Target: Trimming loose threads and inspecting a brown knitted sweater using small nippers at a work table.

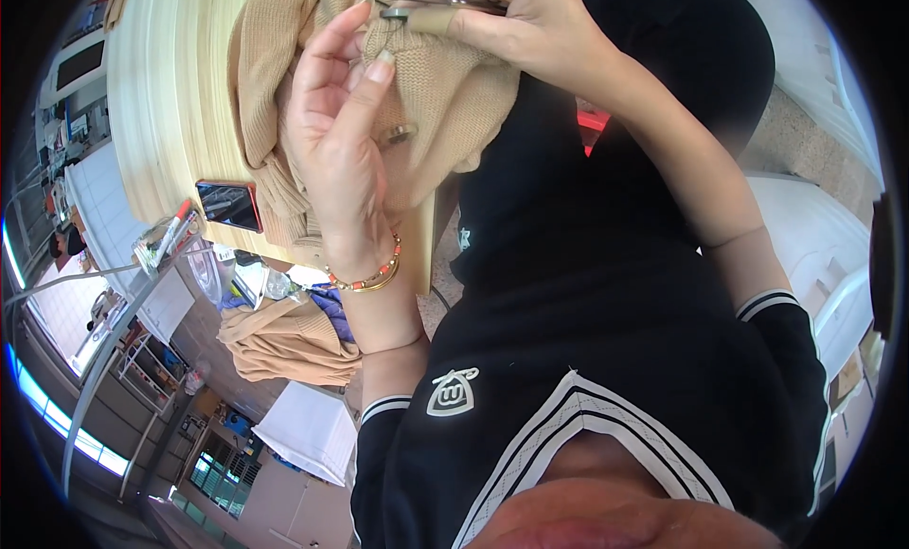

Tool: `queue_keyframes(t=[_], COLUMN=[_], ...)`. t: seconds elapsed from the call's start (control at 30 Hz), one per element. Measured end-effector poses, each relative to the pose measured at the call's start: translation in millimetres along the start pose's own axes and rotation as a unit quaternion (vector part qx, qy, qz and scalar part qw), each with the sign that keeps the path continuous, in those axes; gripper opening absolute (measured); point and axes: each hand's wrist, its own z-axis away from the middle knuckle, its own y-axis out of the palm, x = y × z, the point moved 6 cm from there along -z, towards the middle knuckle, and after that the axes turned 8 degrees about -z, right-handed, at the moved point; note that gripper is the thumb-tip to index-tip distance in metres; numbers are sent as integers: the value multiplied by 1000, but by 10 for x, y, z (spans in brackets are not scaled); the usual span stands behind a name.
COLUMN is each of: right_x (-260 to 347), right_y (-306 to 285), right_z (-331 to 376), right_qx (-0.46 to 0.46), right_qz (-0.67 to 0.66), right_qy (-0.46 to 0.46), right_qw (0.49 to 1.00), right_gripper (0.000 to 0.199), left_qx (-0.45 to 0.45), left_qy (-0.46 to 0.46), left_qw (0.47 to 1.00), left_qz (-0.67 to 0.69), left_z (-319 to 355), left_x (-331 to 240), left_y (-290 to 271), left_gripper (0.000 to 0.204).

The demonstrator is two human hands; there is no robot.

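Note:
A tan knit garment lies bunched over the table edge and my lap, at the top of the view. My left hand is on it, with the fabric between thumb and curled fingers; the fingertips are partly lost in the knit. A beaded bracelet circles that wrist. My right hand is closed around small dark metal scissors, their tips pointing left close to my left fingertips. A tan wrap covers one right fingertip. Beside my left thumb a small shiny metal piece shows on the knit.
The light wooden table extends left, with a dark phone near its edge and a red-capped marker close by. Below sits a pile of tan knitwear beside a white box. White chair-like shapes stand at the right.

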Motion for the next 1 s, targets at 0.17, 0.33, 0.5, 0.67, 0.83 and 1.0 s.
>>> queue_keyframes(t=[0.17, 0.33, 0.5, 0.67, 0.83, 1.0], right_x=[26, -115, -159, -50, 210, 263], right_y=[-13, -7, 2, -38, -216, -152], right_z=[34, 97, 108, 100, 109, 166], right_qx=[-36, -91, -116, -112, -43, -39], right_qz=[-32, -290, -347, -321, -21, 71], right_qy=[42, 269, 264, 230, -65, -109], right_qw=[998, 914, 892, 912, 997, 991], right_gripper=[22, 17, 17, 26, 39, 44], left_qx=[-4, -12, -15, -12, -63, -64], left_qy=[-6, 6, -4, 2, -25, -22], left_qw=[1000, 1000, 999, 998, 993, 993], left_qz=[-1, -21, 34, 66, 93, 93], left_z=[18, 23, 24, 24, 23, 17], left_x=[4, 16, 48, 117, 162, 176], left_y=[71, 123, 127, 84, 30, 41], left_gripper=[35, 30, 23, 25, 25, 23])
